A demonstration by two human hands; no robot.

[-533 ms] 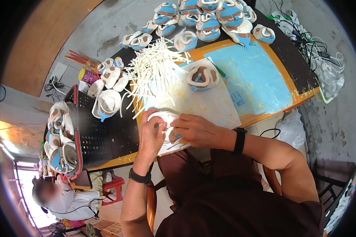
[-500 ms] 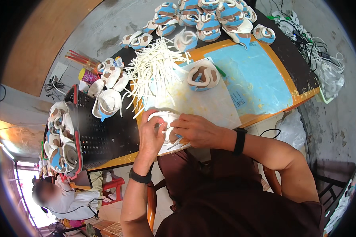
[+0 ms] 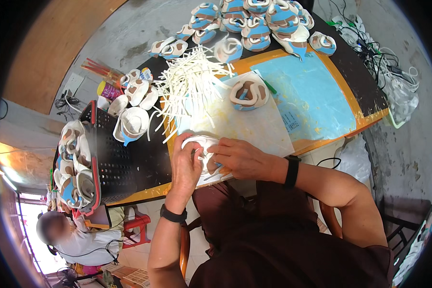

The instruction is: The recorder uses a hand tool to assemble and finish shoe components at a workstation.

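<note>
Here we are at the table edge, and both hands are busy on one white, brown and blue piece (image 3: 210,165), right in front of the person's lap. The left hand (image 3: 183,165) is curled around its left side, thumb and fingers pinching the white rim. The right hand (image 3: 237,156) comes in from the other side, fingertips bunched and closed on the same piece; exactly what they pinch, I can't make out from here.

So how far along? This piece looks partway through, I'd judge: it's in both hands, its white edge bunched. Just beyond, one similar piece (image 3: 243,98) sits alone on the whitish sheet (image 3: 269,127), rounded and set down. Up at the far edge, a whole pile of pieces (image 3: 256,30) is stacked; those could well be done, though I can't be sure.

Plenty seems left, mind you! A big heap of loose white strips (image 3: 189,81) spreads out ahead of the hands, and over on the left the dark basket (image 3: 115,165) stands beside more pieces (image 3: 72,185); whether those are worked or waiting, I can't tell.
</note>
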